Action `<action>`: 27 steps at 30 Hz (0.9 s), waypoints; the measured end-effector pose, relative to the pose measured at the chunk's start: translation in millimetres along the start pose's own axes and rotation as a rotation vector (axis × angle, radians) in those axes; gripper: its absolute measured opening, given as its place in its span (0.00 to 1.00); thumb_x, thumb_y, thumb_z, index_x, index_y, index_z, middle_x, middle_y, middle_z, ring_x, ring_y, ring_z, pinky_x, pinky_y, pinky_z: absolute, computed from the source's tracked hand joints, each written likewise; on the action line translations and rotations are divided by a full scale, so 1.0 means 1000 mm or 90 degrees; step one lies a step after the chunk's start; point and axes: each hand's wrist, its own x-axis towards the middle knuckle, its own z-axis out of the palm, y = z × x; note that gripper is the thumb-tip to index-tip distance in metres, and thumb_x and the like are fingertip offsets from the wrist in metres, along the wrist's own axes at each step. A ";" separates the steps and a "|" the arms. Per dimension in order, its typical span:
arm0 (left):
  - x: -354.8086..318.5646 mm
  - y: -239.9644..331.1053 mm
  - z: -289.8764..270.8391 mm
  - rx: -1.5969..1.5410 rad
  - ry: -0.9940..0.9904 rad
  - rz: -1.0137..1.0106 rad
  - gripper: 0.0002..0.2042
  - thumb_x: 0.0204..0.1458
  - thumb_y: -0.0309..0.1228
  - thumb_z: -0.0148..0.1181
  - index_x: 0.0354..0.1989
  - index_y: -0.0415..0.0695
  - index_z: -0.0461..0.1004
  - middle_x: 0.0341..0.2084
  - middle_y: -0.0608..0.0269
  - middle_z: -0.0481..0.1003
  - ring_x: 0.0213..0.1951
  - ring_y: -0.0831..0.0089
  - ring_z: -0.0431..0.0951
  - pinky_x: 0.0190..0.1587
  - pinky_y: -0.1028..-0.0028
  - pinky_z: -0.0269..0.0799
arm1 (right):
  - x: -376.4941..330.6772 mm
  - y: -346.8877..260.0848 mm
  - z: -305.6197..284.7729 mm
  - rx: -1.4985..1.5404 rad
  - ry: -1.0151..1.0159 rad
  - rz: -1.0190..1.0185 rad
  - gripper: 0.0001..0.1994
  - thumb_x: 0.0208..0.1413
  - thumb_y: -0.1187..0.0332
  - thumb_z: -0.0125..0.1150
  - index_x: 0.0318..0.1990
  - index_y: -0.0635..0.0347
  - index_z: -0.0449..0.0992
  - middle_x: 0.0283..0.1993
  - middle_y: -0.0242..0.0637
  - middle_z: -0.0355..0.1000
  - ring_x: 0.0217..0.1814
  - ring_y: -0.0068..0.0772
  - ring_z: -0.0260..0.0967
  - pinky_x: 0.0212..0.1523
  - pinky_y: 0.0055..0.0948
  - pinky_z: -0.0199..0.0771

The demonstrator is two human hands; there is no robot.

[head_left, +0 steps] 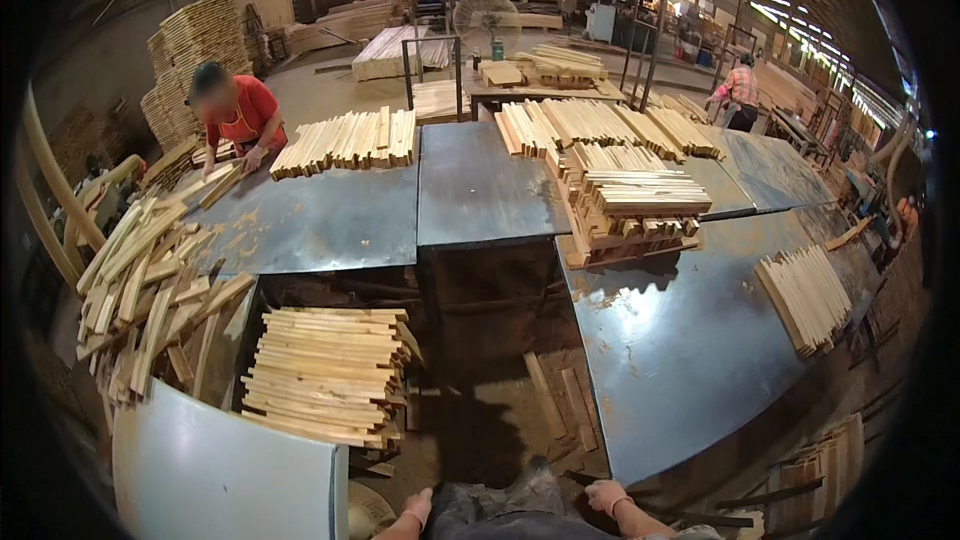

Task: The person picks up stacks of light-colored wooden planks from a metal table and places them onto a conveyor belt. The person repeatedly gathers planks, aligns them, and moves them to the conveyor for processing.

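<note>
Low in the picture, my left hand (pixel 418 506) hangs beside my dark trousers with its fingers curled in. No object shows in it. The stack of pale wooden strips (pixel 325 375) is the nearest load to it, lying ahead and to the left. My right hand (pixel 606 496) is close to the near corner of the right-hand metal table (pixel 680 350), its fingers bent and nothing visible in them. Whether it touches that corner I cannot tell. Farther off on this table's left side, more strips (pixel 645 190) are piled crosswise.
A loose heap of strips (pixel 150 290) covers the far-left corner. A co-worker in red (pixel 240 115) handles strips at the left table (pixel 340 225). Strips stand in rows (pixel 345 143), with another bundle (pixel 803 298) at right. Offcuts (pixel 560 400) lie on the floor ahead.
</note>
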 end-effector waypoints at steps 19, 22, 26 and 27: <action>0.019 0.376 -0.074 0.452 -0.015 0.371 0.31 0.65 0.53 0.56 0.57 0.33 0.80 0.57 0.42 0.81 0.64 0.51 0.77 0.64 0.61 0.70 | 0.305 -0.208 -0.396 0.432 0.285 0.024 0.19 0.61 0.55 0.60 0.43 0.67 0.79 0.35 0.46 0.79 0.38 0.37 0.78 0.42 0.41 0.76; -0.005 0.444 -0.062 0.102 0.103 0.112 0.21 0.67 0.44 0.56 0.53 0.38 0.80 0.51 0.46 0.82 0.57 0.51 0.81 0.58 0.57 0.73 | 0.346 -0.232 -0.464 0.425 0.193 0.030 0.17 0.63 0.55 0.59 0.42 0.64 0.77 0.35 0.47 0.77 0.38 0.38 0.74 0.43 0.40 0.73; 0.024 0.520 -0.084 -0.314 -0.107 0.197 0.11 0.64 0.42 0.59 0.34 0.49 0.72 0.33 0.59 0.74 0.36 0.61 0.73 0.41 0.61 0.70 | 0.432 -0.253 -0.488 0.417 0.181 -0.084 0.22 0.65 0.56 0.62 0.57 0.66 0.79 0.43 0.38 0.81 0.42 0.33 0.74 0.44 0.34 0.74; -0.006 0.561 -0.072 -0.353 -0.056 0.224 0.10 0.62 0.42 0.61 0.34 0.51 0.74 0.29 0.66 0.72 0.32 0.64 0.72 0.38 0.63 0.69 | 0.442 -0.261 -0.502 0.431 0.172 -0.094 0.27 0.65 0.56 0.63 0.64 0.67 0.77 0.46 0.38 0.81 0.43 0.32 0.75 0.44 0.32 0.75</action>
